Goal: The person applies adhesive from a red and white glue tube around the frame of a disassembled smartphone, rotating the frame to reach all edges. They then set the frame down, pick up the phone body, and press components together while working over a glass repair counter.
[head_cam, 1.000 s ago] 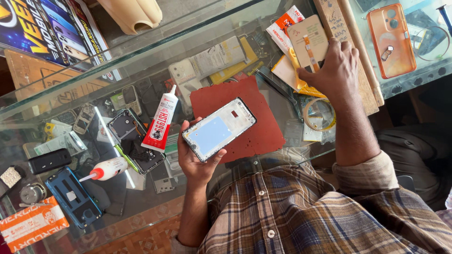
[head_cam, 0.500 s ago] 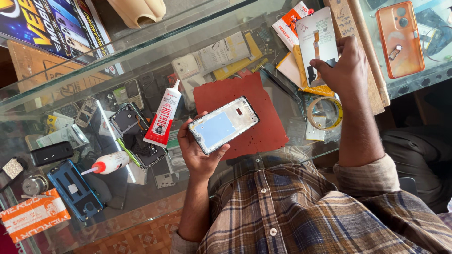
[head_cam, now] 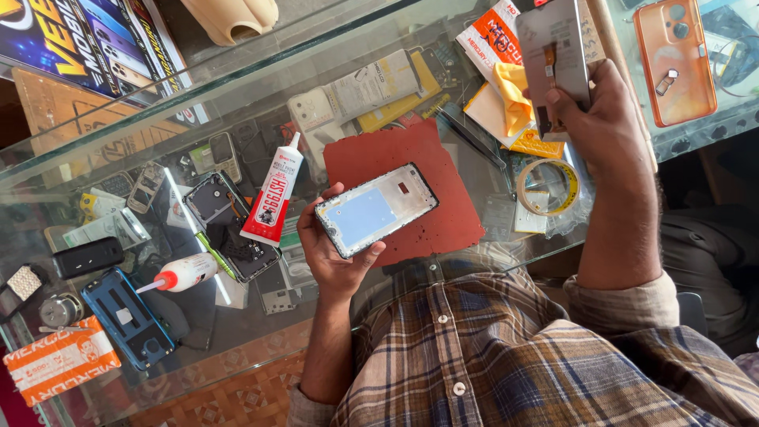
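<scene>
Glass table cluttered with parts. Left hand grip clamped on bare phone frame; right hand grip pinches display panel. Panel not yet seated; glue tube lies untouched.

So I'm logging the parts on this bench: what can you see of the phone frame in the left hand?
The phone frame is a flat dark-rimmed rectangle, its inner face pale grey-blue with a small dark opening near one end. It looks like metal or plastic. It lies tilted, face up, in the left hand, fingers curled round its edges, held above the red mat on the glass counter.
</scene>
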`<action>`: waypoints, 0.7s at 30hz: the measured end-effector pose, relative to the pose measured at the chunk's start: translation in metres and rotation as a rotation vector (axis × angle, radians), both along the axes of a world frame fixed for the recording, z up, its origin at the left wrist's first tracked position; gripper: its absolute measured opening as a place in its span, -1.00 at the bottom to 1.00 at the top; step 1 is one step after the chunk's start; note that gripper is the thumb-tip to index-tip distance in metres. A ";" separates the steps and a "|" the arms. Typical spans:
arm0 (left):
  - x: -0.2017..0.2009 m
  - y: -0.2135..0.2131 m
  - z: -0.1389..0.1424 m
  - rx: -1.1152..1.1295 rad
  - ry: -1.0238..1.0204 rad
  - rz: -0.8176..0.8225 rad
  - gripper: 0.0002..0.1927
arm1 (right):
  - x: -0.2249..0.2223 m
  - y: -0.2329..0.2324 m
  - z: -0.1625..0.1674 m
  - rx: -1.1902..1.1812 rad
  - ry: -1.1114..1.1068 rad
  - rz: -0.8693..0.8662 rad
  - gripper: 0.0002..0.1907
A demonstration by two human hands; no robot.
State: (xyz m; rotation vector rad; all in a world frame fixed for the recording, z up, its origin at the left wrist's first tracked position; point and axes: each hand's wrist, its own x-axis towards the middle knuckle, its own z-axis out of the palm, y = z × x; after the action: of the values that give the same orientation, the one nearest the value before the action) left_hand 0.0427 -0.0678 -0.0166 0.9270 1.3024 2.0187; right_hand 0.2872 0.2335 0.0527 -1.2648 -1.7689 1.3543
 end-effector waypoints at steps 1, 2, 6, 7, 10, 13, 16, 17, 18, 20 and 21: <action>-0.001 0.000 0.000 0.001 -0.011 -0.004 0.01 | -0.001 -0.002 0.003 -0.072 0.150 0.041 -0.68; -0.001 0.000 0.000 0.004 -0.021 -0.009 0.01 | -0.004 -0.003 0.006 -0.145 0.300 0.083 -0.68; -0.002 0.001 0.003 0.000 -0.050 -0.014 0.02 | -0.006 -0.016 0.023 -0.419 0.504 0.203 -0.47; -0.002 0.000 0.005 -0.001 -0.061 -0.018 0.02 | -0.010 -0.018 0.025 -0.473 0.593 0.238 -0.46; -0.001 -0.001 0.011 -0.005 -0.060 -0.018 0.04 | -0.019 -0.027 0.036 -0.538 0.671 0.336 -0.31; -0.001 -0.002 0.020 0.002 -0.060 -0.024 0.03 | -0.021 -0.045 0.053 -0.347 0.581 0.432 -0.26; 0.001 -0.004 0.029 0.020 -0.145 -0.059 0.04 | -0.022 -0.062 0.078 -0.231 0.492 0.492 -0.23; 0.002 -0.005 0.032 0.023 -0.138 -0.063 0.04 | -0.021 -0.067 0.087 -0.223 0.468 0.506 -0.21; 0.003 -0.005 0.035 0.026 -0.131 -0.067 0.04 | -0.018 -0.075 0.096 -0.220 0.436 0.483 -0.20; 0.005 -0.007 0.040 0.018 -0.136 -0.074 0.05 | -0.014 -0.088 0.112 -0.214 0.372 0.437 -0.19; 0.005 -0.007 0.042 0.014 -0.139 -0.078 0.06 | -0.015 -0.086 0.116 -0.220 0.343 0.493 -0.19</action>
State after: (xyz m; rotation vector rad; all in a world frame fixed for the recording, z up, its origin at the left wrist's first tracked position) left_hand 0.0480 -0.0748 0.0257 0.8156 1.1612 1.9970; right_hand 0.2726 0.1478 0.1685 -0.6512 -1.7803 1.9515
